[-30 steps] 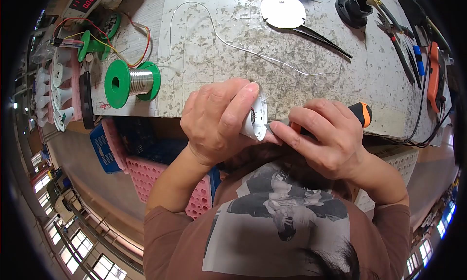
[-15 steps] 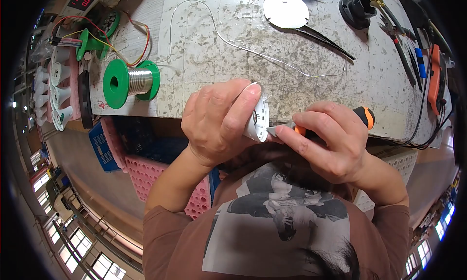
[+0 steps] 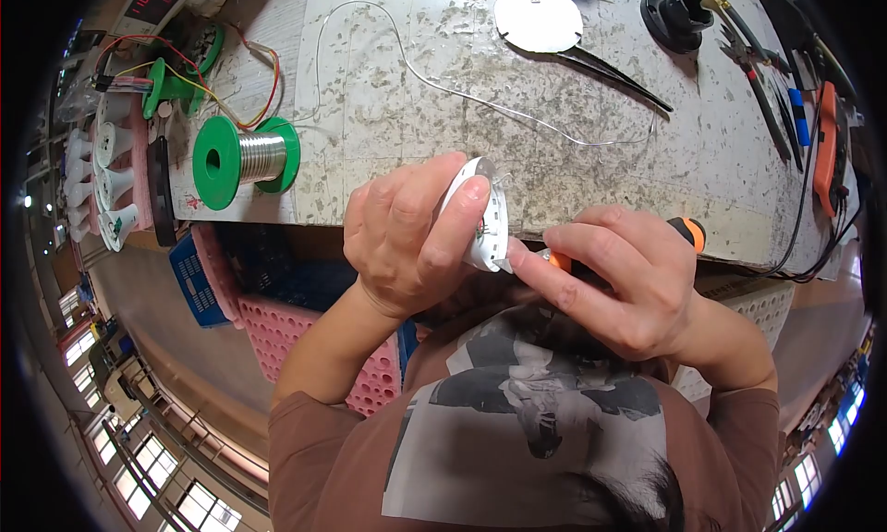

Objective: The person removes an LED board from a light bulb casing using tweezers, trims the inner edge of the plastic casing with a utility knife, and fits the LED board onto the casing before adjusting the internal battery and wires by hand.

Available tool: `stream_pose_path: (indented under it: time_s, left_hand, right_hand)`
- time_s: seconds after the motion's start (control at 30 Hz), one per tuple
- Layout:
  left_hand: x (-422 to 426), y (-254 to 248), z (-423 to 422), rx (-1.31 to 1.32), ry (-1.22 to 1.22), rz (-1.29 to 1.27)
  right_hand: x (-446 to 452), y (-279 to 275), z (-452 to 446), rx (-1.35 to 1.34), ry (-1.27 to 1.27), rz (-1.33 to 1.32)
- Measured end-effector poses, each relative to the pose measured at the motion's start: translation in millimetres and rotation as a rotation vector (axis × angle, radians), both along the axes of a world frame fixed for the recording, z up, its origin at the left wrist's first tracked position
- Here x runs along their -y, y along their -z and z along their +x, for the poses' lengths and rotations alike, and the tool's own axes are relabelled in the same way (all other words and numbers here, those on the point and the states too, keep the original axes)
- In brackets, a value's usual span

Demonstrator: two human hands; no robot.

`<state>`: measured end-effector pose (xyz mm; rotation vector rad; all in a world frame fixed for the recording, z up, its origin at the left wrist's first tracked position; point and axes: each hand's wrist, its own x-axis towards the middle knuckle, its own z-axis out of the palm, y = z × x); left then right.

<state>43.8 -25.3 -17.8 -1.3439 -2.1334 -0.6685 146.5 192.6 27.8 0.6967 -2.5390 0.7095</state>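
Observation:
My left hand (image 3: 407,232) is wrapped round a white round housing (image 3: 492,227), its slotted rim facing right and its thumb side over the rim. Small parts show inside the housing, partly covered by the thumb. In my right hand (image 3: 628,273) is a tool with an orange and black handle (image 3: 688,233). The short metal blade of that tool points left and meets the lower rim of the housing; its tip is mostly hidden by my index finger. Both hands are just in front of the table's near edge.
On the worn table (image 3: 416,97) lie a green solder spool (image 3: 217,162) with loose wire, a white disc (image 3: 539,19), black tweezers (image 3: 614,74), a black stand (image 3: 674,22) and pliers (image 3: 753,79). White cones (image 3: 115,185) stand at left. Below are a pink foam sheet (image 3: 296,333) and blue crate (image 3: 199,278).
The housing has turned slightly in my left hand, showing more of its upper rim. My right hand has shifted a little down, and the blade's angle has changed.

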Motion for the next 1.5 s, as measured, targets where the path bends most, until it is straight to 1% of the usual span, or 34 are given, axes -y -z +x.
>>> stream_pose_path:
  time_s: [0.13,0.2,0.37,0.57,0.63,0.77,1.03,1.13,1.23,1.3,1.5]
  left_hand:
    - [0.3,2.6,-0.9,-0.031,0.006,-0.01]
    - [-4.0,8.3,-0.2,-0.046,-0.036,0.09]
    - [-3.8,9.2,-0.6,-0.058,-0.04,0.087]
    - [-3.0,11.3,-2.3,-0.07,-0.039,0.085]
    - [-3.2,10.5,-2.9,-0.07,-0.04,0.084]
    - [-2.6,7.8,-5.9,-0.031,-0.007,0.069]
    - [-6.9,0.2,-11.6,0.032,0.043,0.064]
    - [-7.4,2.4,-12.0,0.027,0.034,0.086]
    - [-4.3,-5.0,-11.7,0.059,0.029,0.033]
    - [-2.0,-12.8,-10.9,0.14,0.046,-0.067]
    - [-4.2,-12.8,-15.1,0.181,0.067,-0.024]
  right_hand:
    - [0.0,1.2,0.2,0.006,-0.022,0.019]
    - [-0.1,4.3,1.1,-0.004,-0.027,0.027]
    - [1.2,2.5,4.7,0.027,-0.039,0.051]
    - [4.6,0.7,4.8,-0.01,-0.018,0.109]
    - [4.5,5.1,3.5,-0.074,-0.012,0.122]
    - [5.2,0.9,3.2,-0.025,-0.013,0.102]
    - [3.1,3.1,-2.6,0.012,-0.005,0.176]
    - [2.9,3.1,-2.9,0.006,0.001,0.185]
    - [1.6,3.9,-5.2,-0.027,-0.003,0.187]
    - [-1.3,7.4,-9.4,-0.051,0.002,0.183]
    - [-3.2,3.5,-11.8,-0.062,0.004,0.208]
